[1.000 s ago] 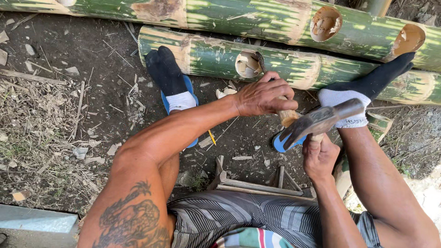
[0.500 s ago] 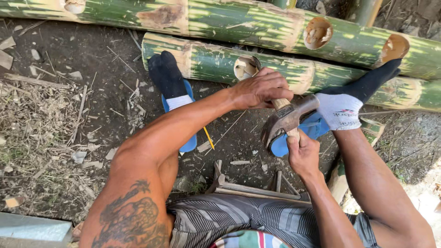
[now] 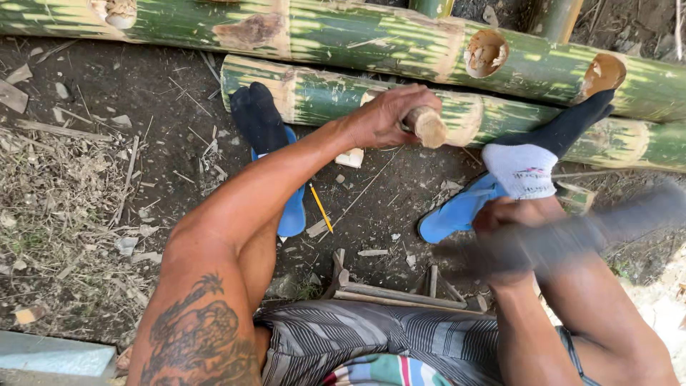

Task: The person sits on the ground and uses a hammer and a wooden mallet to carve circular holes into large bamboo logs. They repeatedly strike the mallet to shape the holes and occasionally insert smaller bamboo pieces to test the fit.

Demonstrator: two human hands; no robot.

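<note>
My left hand (image 3: 386,114) is closed around a round wooden handle (image 3: 429,127) that stands against the near green bamboo pole (image 3: 314,93). The handle's cut end faces up. My right hand (image 3: 502,214) grips a dark striking tool (image 3: 572,239), which is smeared by motion blur and sits low, near my right shin and away from the handle. Its head cannot be made out. A second, longer bamboo pole (image 3: 357,39) with round holes lies behind the near one.
My feet in dark socks rest on blue sandals (image 3: 457,214), the right foot (image 3: 564,129) braced on the near pole. A yellow pencil (image 3: 320,209) and wood chips lie on the dirt. Dry grass (image 3: 50,214) covers the left. A small wooden frame (image 3: 400,289) sits between my legs.
The striking tool has swung down and right, away from the wooden handle it was on half a second ago. My left hand keeps hold of the handle on the pole.
</note>
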